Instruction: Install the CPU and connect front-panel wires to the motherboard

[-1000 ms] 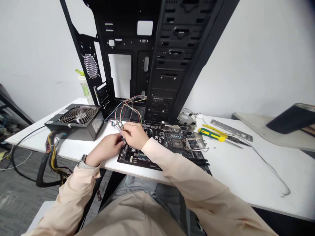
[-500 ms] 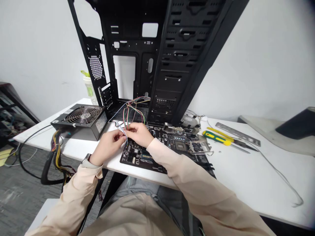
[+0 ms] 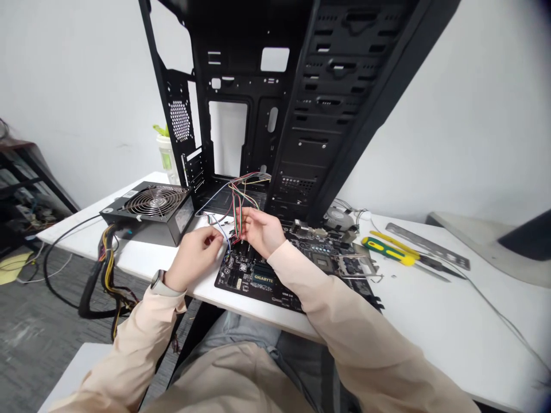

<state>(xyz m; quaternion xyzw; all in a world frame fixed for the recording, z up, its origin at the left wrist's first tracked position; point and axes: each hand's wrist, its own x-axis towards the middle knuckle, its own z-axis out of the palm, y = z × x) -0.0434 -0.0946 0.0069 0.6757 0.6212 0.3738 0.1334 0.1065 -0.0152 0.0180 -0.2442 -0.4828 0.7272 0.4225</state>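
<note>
A black motherboard (image 3: 275, 281) marked GIGABYTE lies flat near the front edge of the white table. Thin coloured wires (image 3: 237, 201) run out of the open black computer case (image 3: 301, 137) down to the board's left part. My right hand (image 3: 260, 229) is over the board's back left, its fingertips closed on some of these wires. Beside the board's left edge, my left hand (image 3: 200, 252) has thumb and forefinger bent close together near a blue wire (image 3: 224, 232); whatever is between those fingertips is too small to make out.
A power supply (image 3: 148, 212) with hanging cables (image 3: 105, 269) is on the left. Right of the board lie a green-yellow screwdriver (image 3: 387, 250), another yellow-handled tool and a metal strip (image 3: 426, 245). A bottle (image 3: 167, 158) and fan (image 3: 338, 218) stand behind.
The view has shifted, so the scene sits further right. My right hand has drawn away from my left and now touches the red, green and black wires; the hands were together at the blue wire.
</note>
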